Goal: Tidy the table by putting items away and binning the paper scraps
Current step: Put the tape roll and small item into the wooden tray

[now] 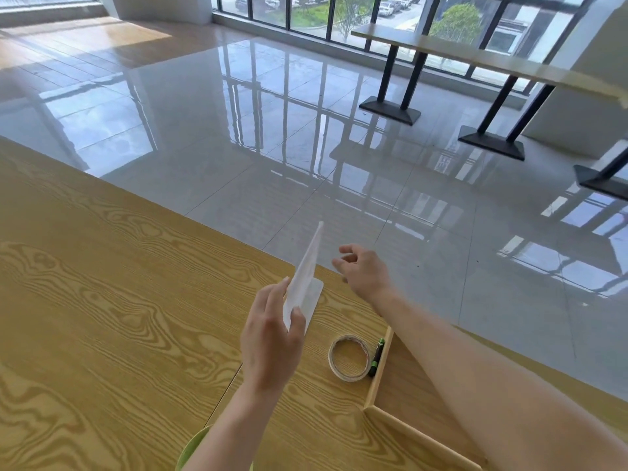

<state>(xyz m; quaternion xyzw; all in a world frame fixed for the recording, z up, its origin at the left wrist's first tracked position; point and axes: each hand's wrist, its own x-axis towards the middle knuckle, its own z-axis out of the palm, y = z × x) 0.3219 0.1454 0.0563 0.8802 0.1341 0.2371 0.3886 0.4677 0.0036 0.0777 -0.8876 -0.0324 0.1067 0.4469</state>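
My left hand [272, 338] pinches the near edge of a white L-shaped stand [306, 280], a thin upright sheet on a flat white base that rests on the wooden table [102, 300] near its far edge. My right hand [360, 266] hovers just right of the stand with fingers loosely curled and apart, holding nothing. A roll of clear tape [348, 358] lies flat on the table in front of the stand. A green and black marker [376, 356] lies beside the tape, against a wooden tray [380, 368]. No paper scraps or bin are in view.
The wooden tray's rim runs along under my right forearm at the lower right. Beyond the table edge is a glossy tiled floor. Other tables on black pedestal legs [390, 107] stand by the windows at the far right.
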